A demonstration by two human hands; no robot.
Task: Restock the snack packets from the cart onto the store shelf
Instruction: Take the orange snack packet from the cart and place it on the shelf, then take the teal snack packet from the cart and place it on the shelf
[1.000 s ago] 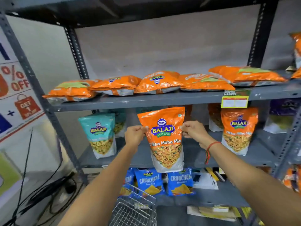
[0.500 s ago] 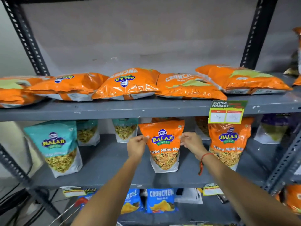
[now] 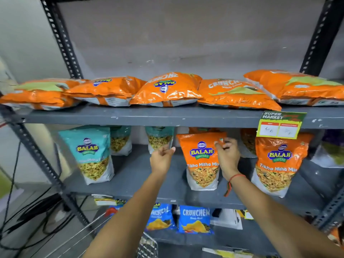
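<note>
An orange Tikha Mitha Mix packet (image 3: 201, 161) stands upright on the grey middle shelf (image 3: 134, 175). My right hand (image 3: 228, 157) pinches the packet's top right corner. Just left of the packet, my left hand (image 3: 161, 158) hovers apart from it with fingers loosely spread and nothing in them. A second orange packet of the same kind (image 3: 277, 164) stands to the right, and a teal Balaji packet (image 3: 91, 155) to the left. A corner of the wire cart (image 3: 147, 245) shows at the bottom edge.
Orange Crunchem bags (image 3: 167, 90) lie flat along the upper shelf (image 3: 149, 117), which carries a yellow price tag (image 3: 279, 125). More teal packets (image 3: 160, 138) stand at the back. Blue Crunchem packets (image 3: 195, 219) sit on the lower shelf. Black cables (image 3: 28, 211) trail at the left.
The orange packet went from being held in front of the shelf to standing on the middle shelf. My left hand has come off its top left corner. The view moved closer.
</note>
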